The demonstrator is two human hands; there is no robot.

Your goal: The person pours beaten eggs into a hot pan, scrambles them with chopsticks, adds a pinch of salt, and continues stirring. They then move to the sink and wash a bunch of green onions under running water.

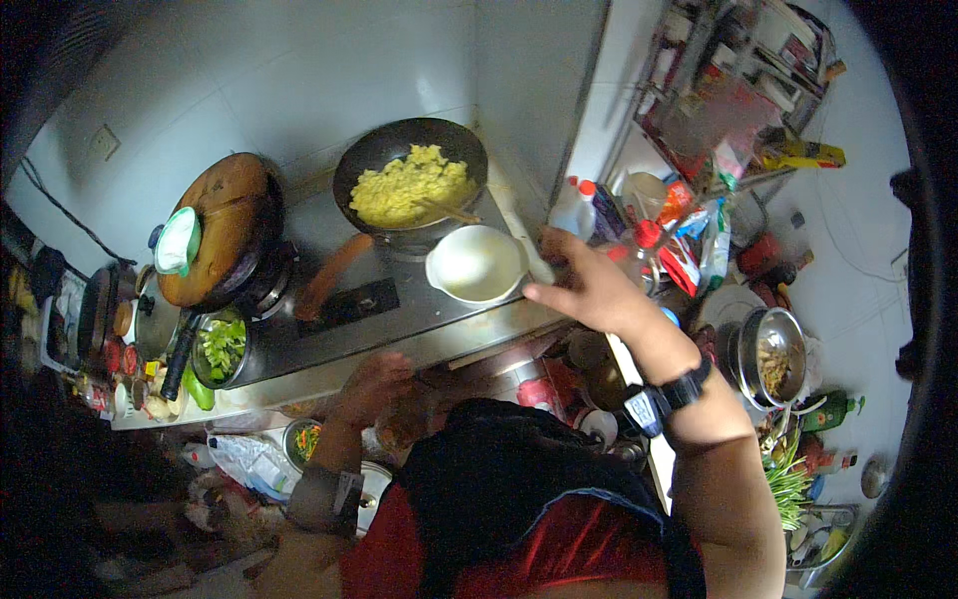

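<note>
My right hand [587, 281] is just right of a white bowl [479, 262] with small side handles, fingers spread and holding nothing. Its thumb is close to the bowl's rim; whether they touch I cannot tell. The bowl sits at the front of the stove, before a dark wok [352, 161] of yellow scrambled egg [412, 183]. A wooden utensil [453, 211] rests in that wok, whose wooden handle [333, 277] points toward the front left. Low before the counter's front edge is my left hand [378, 382], blurred and dim, its fingers unclear.
On the left burner side, a round wooden lid [224, 232] carries a green-rimmed bowl [178, 241] of white stuff. A bowl of chopped greens [222, 348] stands at the stove's front left. Bottles [584, 210] and packets crowd the right corner; a steel bowl of food [778, 359] lies farther right.
</note>
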